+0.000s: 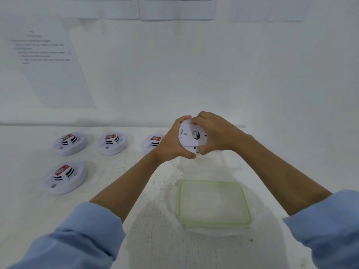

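Under the hands lies the tabletop [29,220], with a green-rimmed container [179,200] nearer the body. Between the palms sits a round white detector [187,135]: the left hand [171,144] cups its rim and the right hand [215,133] grips its backplate. It is probably light, rigid, smooth plastic, best held by the rim.

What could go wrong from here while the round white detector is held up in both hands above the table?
1. The round white detector is gripped in the air by the left hand and the right hand; if the grip slips, it could drop onto the table or the green-rimmed container.
2. The left hand hides part of a detector on the table; lowering it carelessly might knock that one.
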{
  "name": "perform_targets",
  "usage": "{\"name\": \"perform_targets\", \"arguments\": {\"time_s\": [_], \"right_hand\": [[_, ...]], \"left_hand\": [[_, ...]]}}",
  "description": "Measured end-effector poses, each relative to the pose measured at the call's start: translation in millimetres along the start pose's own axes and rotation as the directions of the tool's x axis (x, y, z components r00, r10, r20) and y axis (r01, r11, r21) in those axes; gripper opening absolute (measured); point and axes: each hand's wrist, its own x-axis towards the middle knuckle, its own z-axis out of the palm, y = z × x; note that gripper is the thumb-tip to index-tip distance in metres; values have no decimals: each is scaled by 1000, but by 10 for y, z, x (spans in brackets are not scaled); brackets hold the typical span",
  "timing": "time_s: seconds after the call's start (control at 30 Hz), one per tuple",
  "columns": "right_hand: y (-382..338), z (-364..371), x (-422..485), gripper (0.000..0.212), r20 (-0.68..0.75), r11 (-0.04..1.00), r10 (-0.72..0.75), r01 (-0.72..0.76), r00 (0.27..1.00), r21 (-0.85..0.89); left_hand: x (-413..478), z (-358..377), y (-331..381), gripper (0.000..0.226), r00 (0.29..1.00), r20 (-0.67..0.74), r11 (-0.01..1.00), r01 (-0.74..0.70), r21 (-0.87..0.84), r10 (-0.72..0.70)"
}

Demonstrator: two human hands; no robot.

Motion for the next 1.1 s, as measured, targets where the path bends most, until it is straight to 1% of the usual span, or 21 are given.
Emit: {"name": "perform_targets", "arguments": {"time_s": [0.1, 0.2, 0.33, 0.43, 0.6, 0.73, 0.93, 1.03, 1.1], "right_hand": [[-5, -18, 8, 76, 21, 1000, -4, 4, 1000, -19], [7, -48, 10, 75, 19, 1000, 4, -4, 1000, 3], [28, -98, -1, 75, 2, 998, 20, -20, 1000, 63], [26, -131, -35, 70, -15, 996, 31, -29, 999, 89], [-17, -142, -163, 69, -37, 991, 77, -73, 996, 112], [-108, -66, -355, 72, -10, 978, 127, -123, 992, 166], [-277, 112, -694, 74, 57, 960, 166, -175, 984, 220], [-321, 181, -852, 72, 123, 961, 167, -189, 978, 200], [-336, 232, -929, 70, 193, 963, 167, -202, 967, 180]], "left_hand": [[15, -1, -9, 104, 1000, 2, 1000, 10, 3, -10], [31, -6, -8, 102, 1000, -17, 1000, 18, -25, -18], [42, -39, 10, 103, 1000, -24, 1000, -7, -12, 7], [13, -51, 11, 104, 998, -39, 999, -41, 5, 41], [-103, -70, -13, 98, 999, -50, 998, -18, -56, 15], [-230, -130, -29, 100, 999, -43, 997, -9, -73, 6], [-489, -187, -9, 103, 999, -51, 999, 1, -35, -3], [-609, -187, -2, 104, 997, -75, 999, 20, -45, -23], [-674, -172, 14, 104, 996, -87, 998, 29, -54, -33]]}}
